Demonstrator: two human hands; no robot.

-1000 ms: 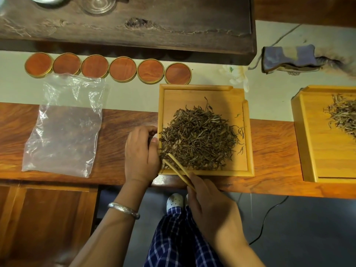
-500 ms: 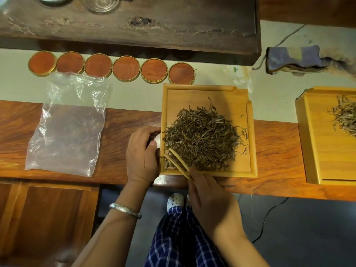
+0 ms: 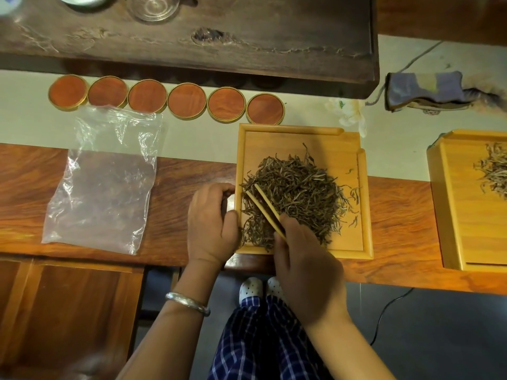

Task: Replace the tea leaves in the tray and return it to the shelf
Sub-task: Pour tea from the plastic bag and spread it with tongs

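A light wooden tray (image 3: 300, 138) lies on the counter's front edge with a heap of dark dried tea leaves (image 3: 299, 193) in it. My right hand (image 3: 304, 267) grips wooden tweezers (image 3: 264, 208), whose two tips rest in the left side of the heap. My left hand (image 3: 210, 223) is curled against the tray's left rim, thumb on the edge, and seems to pinch something small and pale that I cannot make out.
A clear plastic bag (image 3: 104, 182) lies flat to the left. Several round wooden coasters (image 3: 186, 101) line up behind it. A second tray (image 3: 466, 204) with pale leaves sits at the right edge. A dark tea table (image 3: 247, 56) overhangs the back. A folded grey cloth (image 3: 425, 90) lies at the back right.
The tweezers' tips have slid further up into the left side of the heap. My left hand stays against the tray's rim.
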